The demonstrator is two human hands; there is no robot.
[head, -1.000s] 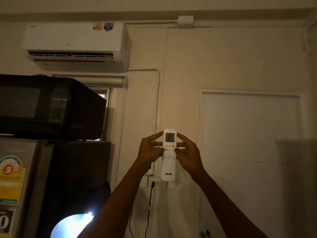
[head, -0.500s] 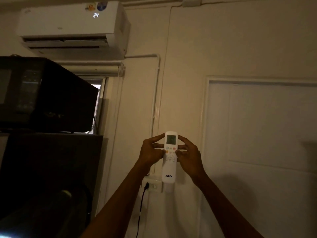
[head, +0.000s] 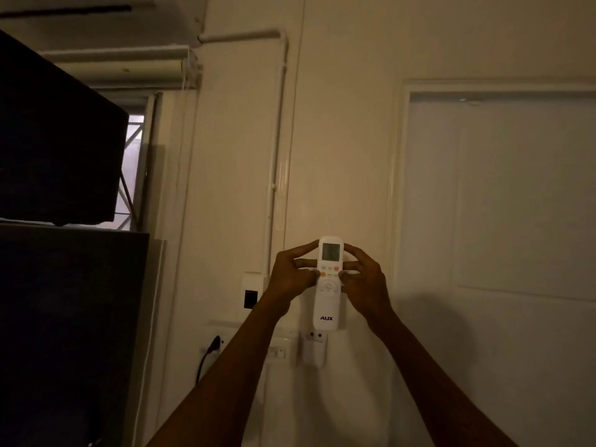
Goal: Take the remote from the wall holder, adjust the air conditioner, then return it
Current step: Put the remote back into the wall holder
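A white remote (head: 328, 304) marked AUX stands upright in front of the wall, held between both hands. My left hand (head: 292, 275) grips its left side and my right hand (head: 362, 280) grips its right side, thumbs near the coloured buttons under the small screen. Just below the remote, a white wall holder (head: 313, 350) is fixed to the wall, with nothing in it. Only the bottom edge of the white air conditioner (head: 96, 14) shows at the top left.
A black microwave (head: 54, 140) sits on a dark fridge (head: 64, 333) at the left. A window (head: 129, 175) lies behind them. A socket strip with a black plug (head: 214, 345) is left of the holder. A white door (head: 503, 204) fills the right.
The view has swung down and right, so the air conditioner has slid almost out of the top. Both hands keep hold of the remote, which now hangs just above the holder.
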